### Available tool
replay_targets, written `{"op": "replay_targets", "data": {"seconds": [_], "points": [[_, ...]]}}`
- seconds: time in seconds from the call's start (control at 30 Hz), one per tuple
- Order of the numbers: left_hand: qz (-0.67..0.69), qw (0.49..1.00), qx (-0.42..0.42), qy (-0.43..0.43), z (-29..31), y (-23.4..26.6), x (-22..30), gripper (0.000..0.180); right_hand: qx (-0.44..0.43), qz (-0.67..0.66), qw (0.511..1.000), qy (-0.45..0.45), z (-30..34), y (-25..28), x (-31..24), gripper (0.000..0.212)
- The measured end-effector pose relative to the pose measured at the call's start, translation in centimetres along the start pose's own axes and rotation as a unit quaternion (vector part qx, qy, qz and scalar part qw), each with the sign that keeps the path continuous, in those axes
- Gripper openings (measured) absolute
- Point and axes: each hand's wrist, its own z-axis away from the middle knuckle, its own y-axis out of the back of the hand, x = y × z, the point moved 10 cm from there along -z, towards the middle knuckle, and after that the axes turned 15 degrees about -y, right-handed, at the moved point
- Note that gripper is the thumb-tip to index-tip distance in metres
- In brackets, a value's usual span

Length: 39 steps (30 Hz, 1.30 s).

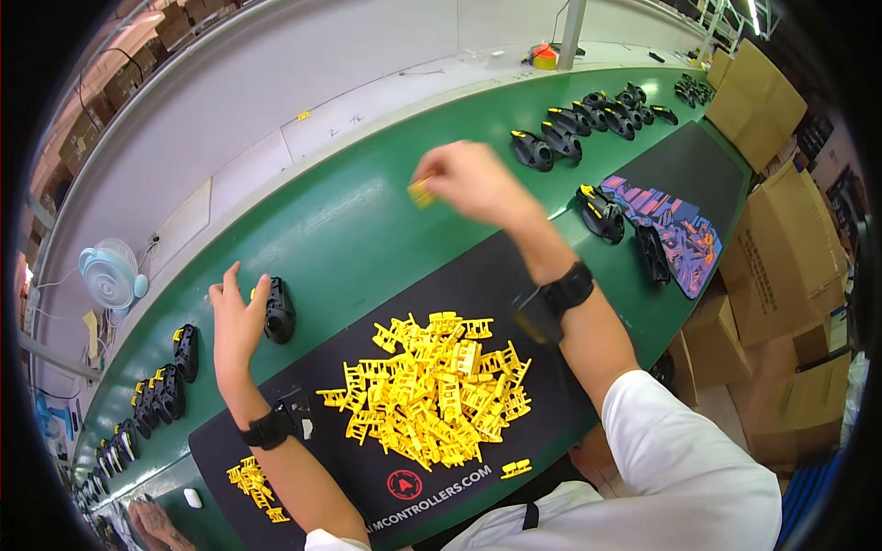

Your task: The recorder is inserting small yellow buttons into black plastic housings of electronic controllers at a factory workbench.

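Observation:
My right hand (478, 184) is raised over the green bench, fingers pinched on a small yellow plastic clip (422, 192); motion blurs it slightly. Over to the left, my left hand (241, 317) has its fingers spread apart. Right beside it stands a black plastic shell (279, 312); a bit of yellow shows between hand and shell, and whether they touch I cannot tell. Below and between my forearms, a large heap of yellow plastic clips (441, 390) lies on a black mat (358, 477). One loose clip (516, 469) lies near the mat's front edge.
More black shells (161, 395) line the left of the green bench (367, 207); others with yellow parts (588, 115) sit far right. A patterned mat (680, 239) lies at right, cardboard boxes (772, 248) beyond. A blue fan (112, 275) stands left. Another person's hand (156, 525) shows lower left.

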Motion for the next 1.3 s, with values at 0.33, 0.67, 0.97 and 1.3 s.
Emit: {"op": "replay_targets", "data": {"seconds": [0.33, 0.67, 0.97, 1.3], "points": [[0.03, 0.996, 0.027, -0.08, -0.1, -0.2, 4.4, 0.046, 0.1, 0.156, 0.929, -0.322, -1.4, 4.5, 22.1, 0.025], [0.206, 0.973, -0.029, -0.104, -0.1, -3.7, 7.0, 0.043, -0.101, -0.177, 0.961, -0.188, -2.2, 1.1, 13.1, 0.015], [0.75, 0.652, 0.099, -0.046, 0.8, -8.7, 12.2, 0.038, -0.439, -0.478, 0.761, -0.005, 4.3, -5.1, -7.1, 0.018], [0.74, 0.67, 0.026, -0.052, 1.2, -5.6, 14.3, 0.047, -0.18, -0.417, 0.882, 0.123, 4.1, 1.3, -9.4, 0.017]]}}
